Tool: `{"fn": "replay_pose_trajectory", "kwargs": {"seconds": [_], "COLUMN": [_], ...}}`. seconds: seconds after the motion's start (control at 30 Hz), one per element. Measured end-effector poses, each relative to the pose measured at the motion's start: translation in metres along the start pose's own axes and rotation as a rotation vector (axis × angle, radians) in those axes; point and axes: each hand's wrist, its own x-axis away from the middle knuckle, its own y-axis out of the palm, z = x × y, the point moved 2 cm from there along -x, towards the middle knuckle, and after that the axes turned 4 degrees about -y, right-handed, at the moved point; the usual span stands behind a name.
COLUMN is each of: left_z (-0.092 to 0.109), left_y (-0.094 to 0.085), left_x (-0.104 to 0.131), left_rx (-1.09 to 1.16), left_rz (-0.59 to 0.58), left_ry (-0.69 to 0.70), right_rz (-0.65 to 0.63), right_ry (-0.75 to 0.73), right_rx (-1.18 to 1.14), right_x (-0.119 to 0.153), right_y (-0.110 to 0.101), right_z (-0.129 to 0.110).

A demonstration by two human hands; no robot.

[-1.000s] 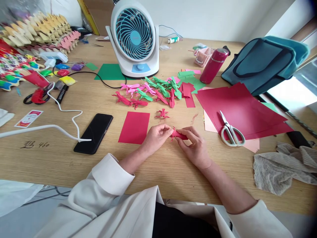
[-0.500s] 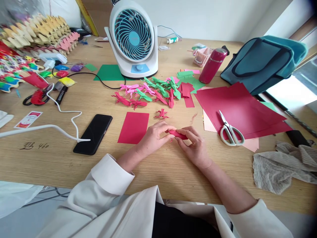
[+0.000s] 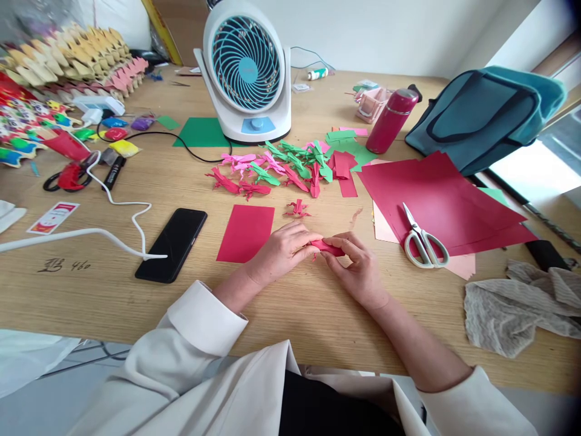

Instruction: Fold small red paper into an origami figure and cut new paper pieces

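Left hand (image 3: 287, 247) and right hand (image 3: 362, 266) pinch 1 folded red paper (image 3: 327, 247), apparently at opposite ends.

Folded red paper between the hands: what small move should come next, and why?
Perhaps the left hand should press a crease into the folded red paper while the right hand steadies it: both hands pinch it, close together, and a thin red end pokes out below.

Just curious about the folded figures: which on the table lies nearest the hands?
The red figure just beyond the left hand, alone; the other figures cluster nearer the fan.
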Motion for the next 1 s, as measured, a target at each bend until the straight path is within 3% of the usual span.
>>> {"fn": "replay_pose_trajectory", "kwargs": {"seconds": [0.23, 0.43, 0.67, 0.83, 0.9, 1.0], "left_z": [0.001, 0.001, 0.002, -0.021, -0.038, -0.062], "left_y": [0.000, -0.001, 0.001, -0.019, -0.028, -0.034], "left_x": [0.000, 0.000, 0.000, -0.013, -0.027, -0.051], "left_rx": [0.068, 0.150, 0.184, 0.086, -0.107, -0.372], "left_rz": [0.033, 0.054, 0.039, 0.083, 0.021, -0.212], "left_ry": [-0.021, -0.093, -0.096, -0.055, 0.003, 0.126], "right_rz": [0.004, 0.001, 0.045, 0.067, 0.063, 0.061], "right_ry": [0.054, 0.173, 0.176, 0.241, 0.257, 0.242], "right_rx": [-0.047, -0.241, -0.303, -0.366, -0.395, -0.404], "right_x": [0.001, 0.003, 0.001, 0.002, 0.002, 0.001], "right_y": [0.001, 0.004, 0.003, 0.004, 0.005, 0.004], "right_z": [0.001, 0.006, 0.007, 0.011, 0.012, 0.012]}}
